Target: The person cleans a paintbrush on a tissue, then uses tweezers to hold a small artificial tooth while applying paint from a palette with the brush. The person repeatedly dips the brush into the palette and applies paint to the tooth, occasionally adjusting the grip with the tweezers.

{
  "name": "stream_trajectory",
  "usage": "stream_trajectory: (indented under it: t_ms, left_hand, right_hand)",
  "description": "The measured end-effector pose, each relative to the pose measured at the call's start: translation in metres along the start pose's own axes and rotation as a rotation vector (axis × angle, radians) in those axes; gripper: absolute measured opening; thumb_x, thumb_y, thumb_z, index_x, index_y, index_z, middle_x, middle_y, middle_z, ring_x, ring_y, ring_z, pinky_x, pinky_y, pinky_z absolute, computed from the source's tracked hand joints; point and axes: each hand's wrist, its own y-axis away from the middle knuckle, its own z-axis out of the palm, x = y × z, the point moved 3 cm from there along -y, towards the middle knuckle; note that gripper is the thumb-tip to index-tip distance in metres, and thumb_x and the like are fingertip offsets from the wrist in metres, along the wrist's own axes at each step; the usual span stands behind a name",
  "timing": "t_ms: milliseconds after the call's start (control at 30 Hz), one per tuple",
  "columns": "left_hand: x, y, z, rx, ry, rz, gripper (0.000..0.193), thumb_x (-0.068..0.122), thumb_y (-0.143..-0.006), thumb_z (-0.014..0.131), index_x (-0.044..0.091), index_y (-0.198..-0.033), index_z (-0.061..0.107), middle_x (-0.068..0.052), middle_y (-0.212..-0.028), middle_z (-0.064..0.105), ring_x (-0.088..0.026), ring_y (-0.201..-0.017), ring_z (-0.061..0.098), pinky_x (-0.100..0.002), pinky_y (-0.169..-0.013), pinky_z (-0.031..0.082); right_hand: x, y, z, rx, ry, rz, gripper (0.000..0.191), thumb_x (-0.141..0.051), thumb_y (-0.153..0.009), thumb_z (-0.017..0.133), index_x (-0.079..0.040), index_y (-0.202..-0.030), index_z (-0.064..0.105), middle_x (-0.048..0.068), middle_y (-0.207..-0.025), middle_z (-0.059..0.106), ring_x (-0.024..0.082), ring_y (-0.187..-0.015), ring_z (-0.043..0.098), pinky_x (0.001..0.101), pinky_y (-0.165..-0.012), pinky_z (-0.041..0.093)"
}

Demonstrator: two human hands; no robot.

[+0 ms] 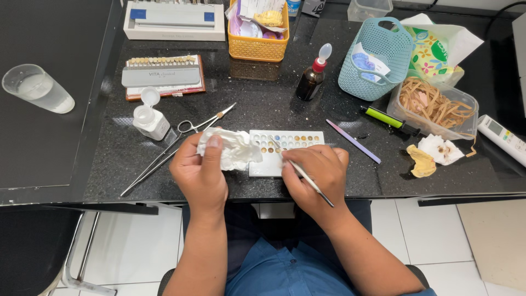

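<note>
My left hand [200, 172] grips a crumpled white tissue [233, 148] at the front edge of the black counter. My right hand [316, 178] holds a thin brush [307, 178] like a pen, its tip over a white palette tray [285, 143] with several small wells of brownish and bluish paint. The tray lies between my two hands, with the tissue overlapping its left end.
Long forceps [175, 145] and a small white bottle [149, 118] lie left of my hands. A tooth shade guide [163, 77], brown dropper bottle [312, 77], orange basket [258, 44], teal basket [375, 55], purple stick [353, 141], green pen [386, 118], tub of rubber bands [435, 107], stained tissues [433, 153], plastic cup [35, 87].
</note>
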Motion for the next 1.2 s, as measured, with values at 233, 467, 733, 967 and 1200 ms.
stream_trajectory:
  t_ms: [233, 467, 733, 967, 1200]
  left_hand:
    - [0.009, 0.015, 0.013, -0.074, -0.162, -0.085, 0.014, 0.008, -0.098, 0.071, -0.006, -0.101, 0.072, -0.005, -0.086, 0.074, -0.005, -0.074, 0.065, -0.02, -0.066, 0.05]
    - [0.008, 0.018, 0.027, -0.125, -0.314, -0.162, 0.014, 0.01, -0.094, 0.072, -0.004, -0.096, 0.077, -0.004, -0.079, 0.076, -0.004, -0.07, 0.065, -0.02, -0.062, 0.051]
    - [0.007, 0.024, 0.035, -0.155, -0.386, -0.152, 0.012, 0.009, -0.092, 0.073, -0.003, -0.092, 0.077, -0.004, -0.077, 0.076, -0.004, -0.069, 0.066, -0.021, -0.061, 0.052]
    - [0.006, 0.024, 0.031, -0.168, -0.32, -0.178, 0.013, 0.009, -0.092, 0.072, -0.003, -0.092, 0.076, -0.005, -0.077, 0.076, -0.005, -0.068, 0.067, -0.021, -0.061, 0.053]
    - [0.004, 0.027, 0.032, -0.172, -0.32, -0.176, 0.013, 0.009, -0.093, 0.071, -0.003, -0.091, 0.076, -0.005, -0.076, 0.075, -0.005, -0.067, 0.066, -0.021, -0.06, 0.051]
  right_hand:
    - [-0.003, 0.023, -0.012, 0.213, -0.127, -0.253, 0.024, -0.004, -0.087, 0.079, -0.013, -0.106, 0.066, 0.002, -0.102, 0.075, 0.019, -0.093, 0.07, 0.0363, -0.083, 0.041]
    - [0.006, 0.027, -0.014, 0.162, -0.128, -0.372, 0.025, -0.008, -0.086, 0.081, -0.016, -0.106, 0.067, 0.0, -0.108, 0.075, 0.019, -0.098, 0.069, 0.0389, -0.085, 0.04]
    - [0.01, 0.027, -0.015, 0.128, -0.114, -0.367, 0.027, -0.008, -0.085, 0.082, -0.015, -0.106, 0.068, 0.0, -0.11, 0.075, 0.021, -0.1, 0.069, 0.0385, -0.083, 0.039]
    - [0.006, 0.028, -0.013, 0.107, -0.109, -0.368, 0.027, -0.008, -0.082, 0.083, -0.015, -0.106, 0.07, 0.0, -0.11, 0.075, 0.021, -0.1, 0.068, 0.0382, -0.082, 0.039]
    - [0.008, 0.029, -0.016, 0.115, -0.117, -0.373, 0.027, -0.008, -0.081, 0.083, -0.014, -0.104, 0.07, 0.0, -0.11, 0.075, 0.021, -0.098, 0.068, 0.0381, -0.082, 0.039]
